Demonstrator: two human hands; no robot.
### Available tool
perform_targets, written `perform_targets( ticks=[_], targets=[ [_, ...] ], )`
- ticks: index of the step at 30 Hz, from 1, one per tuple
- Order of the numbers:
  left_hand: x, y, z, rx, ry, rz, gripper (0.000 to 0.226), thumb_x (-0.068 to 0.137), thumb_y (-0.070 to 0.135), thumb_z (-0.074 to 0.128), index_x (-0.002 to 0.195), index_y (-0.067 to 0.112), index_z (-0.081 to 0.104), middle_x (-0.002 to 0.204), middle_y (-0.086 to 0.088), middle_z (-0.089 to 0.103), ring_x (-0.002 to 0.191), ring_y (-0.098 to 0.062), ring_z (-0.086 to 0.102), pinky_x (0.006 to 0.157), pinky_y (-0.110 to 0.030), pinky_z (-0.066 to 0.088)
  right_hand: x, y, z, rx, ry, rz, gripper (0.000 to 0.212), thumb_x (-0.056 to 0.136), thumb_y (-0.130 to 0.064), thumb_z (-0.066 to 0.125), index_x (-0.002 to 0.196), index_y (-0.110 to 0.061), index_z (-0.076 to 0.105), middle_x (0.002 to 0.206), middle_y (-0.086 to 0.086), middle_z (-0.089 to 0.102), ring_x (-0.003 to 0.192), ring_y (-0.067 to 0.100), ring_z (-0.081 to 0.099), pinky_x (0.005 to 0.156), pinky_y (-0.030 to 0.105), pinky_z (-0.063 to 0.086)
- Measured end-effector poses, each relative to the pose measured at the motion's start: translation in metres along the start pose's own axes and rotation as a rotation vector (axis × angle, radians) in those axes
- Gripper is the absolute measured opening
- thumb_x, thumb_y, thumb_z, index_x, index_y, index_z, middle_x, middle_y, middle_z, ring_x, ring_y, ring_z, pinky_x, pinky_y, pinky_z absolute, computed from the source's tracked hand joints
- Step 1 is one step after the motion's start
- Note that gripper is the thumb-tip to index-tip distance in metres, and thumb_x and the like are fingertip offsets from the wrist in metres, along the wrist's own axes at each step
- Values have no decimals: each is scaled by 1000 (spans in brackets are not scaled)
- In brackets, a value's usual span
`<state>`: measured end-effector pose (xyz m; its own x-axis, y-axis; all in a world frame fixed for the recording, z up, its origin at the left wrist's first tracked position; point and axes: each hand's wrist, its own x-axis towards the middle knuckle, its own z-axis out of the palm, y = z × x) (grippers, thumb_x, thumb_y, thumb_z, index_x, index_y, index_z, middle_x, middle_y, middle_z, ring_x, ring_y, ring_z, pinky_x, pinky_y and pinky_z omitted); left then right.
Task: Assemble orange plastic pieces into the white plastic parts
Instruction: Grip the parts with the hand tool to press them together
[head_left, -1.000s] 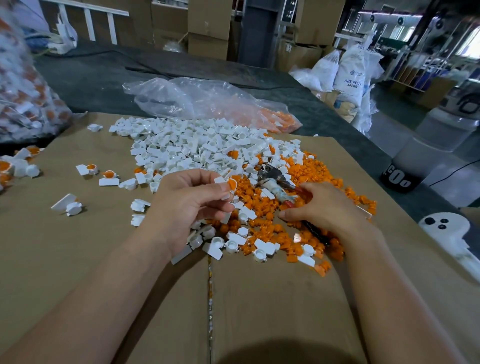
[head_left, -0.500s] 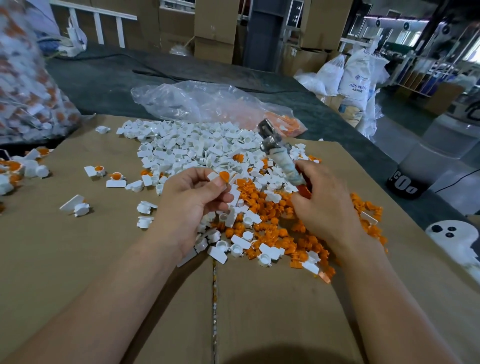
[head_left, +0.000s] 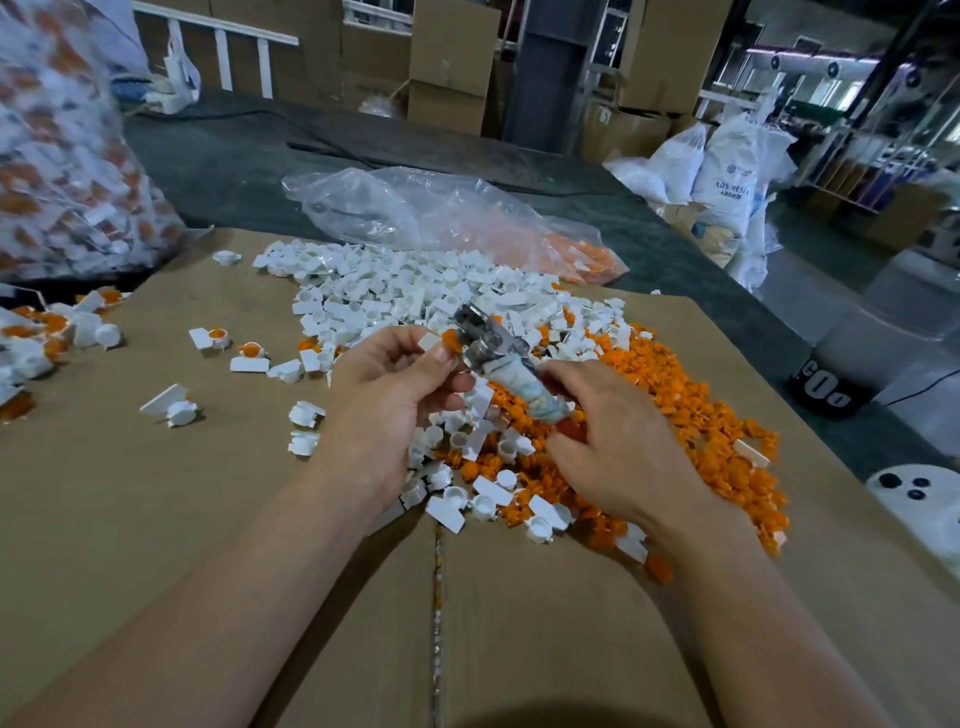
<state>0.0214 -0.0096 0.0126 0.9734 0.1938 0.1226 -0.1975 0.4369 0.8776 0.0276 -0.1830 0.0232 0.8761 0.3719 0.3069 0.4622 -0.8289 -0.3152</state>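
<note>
Brown cardboard covers the counter (head_left: 130, 519), with a heap of small white plastic parts (head_left: 395, 296) at the back and loose orange plastic pieces (head_left: 675, 395) to its right. Above them the left hand (head_left: 384, 395) pinches a white part with an orange piece (head_left: 441, 340) between thumb and fingertips. The right hand (head_left: 623, 447) grips a cloth-wrapped, metal-headed tool (head_left: 488, 343), whose head seems to touch that piece.
</note>
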Motion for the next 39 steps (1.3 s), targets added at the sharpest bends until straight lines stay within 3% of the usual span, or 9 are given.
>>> perform_targets(
  ticks=[5,9,14,21,28,39],
  targets=[
    [0,0,1,11,8,15,20,86,-6,53,73,9,55,53,4,63,49,-9,62,47,-17,50,0,-3,1,3,-39,4,48,80,-20,53,127,-18,46,118,3,52,106,17,45,85,28,36],
    [0,0,1,39,-9,55,17,84,-6,54,74,9,55,53,3,63,49,-8,61,47,-17,50,0,-6,0,-4,-54,11,55,70,-32,39,122,-20,50,106,1,55,97,17,47,81,31,40],
    [0,-2,0,83,3,59,20,85,-6,53,73,9,55,52,3,62,49,-9,61,48,-19,51,0,-6,-2,50,-46,-3,27,79,-13,53,106,-18,58,86,1,59,77,19,50,67,37,45],
    [1,-4,-2,133,51,25,25,87,-8,52,69,10,54,50,5,59,48,-10,61,47,-20,51,-1,-8,1,82,-38,11,18,81,-9,54,95,-16,61,74,0,60,64,15,49,54,31,40],
    [0,-4,-2,155,101,-4,28,87,-11,51,68,10,53,48,3,58,44,-10,59,44,-18,49,-1,-10,5,60,-56,39,15,82,-11,55,95,-16,60,74,4,61,63,17,51,54,36,44],
    [-1,-2,0,186,145,-39,28,87,-12,51,69,10,52,62,-6,53,42,-8,57,43,-18,49,1,-12,8,48,-89,57,15,82,-12,56,97,-16,60,77,7,62,65,20,53,56,38,47]
  ],
)
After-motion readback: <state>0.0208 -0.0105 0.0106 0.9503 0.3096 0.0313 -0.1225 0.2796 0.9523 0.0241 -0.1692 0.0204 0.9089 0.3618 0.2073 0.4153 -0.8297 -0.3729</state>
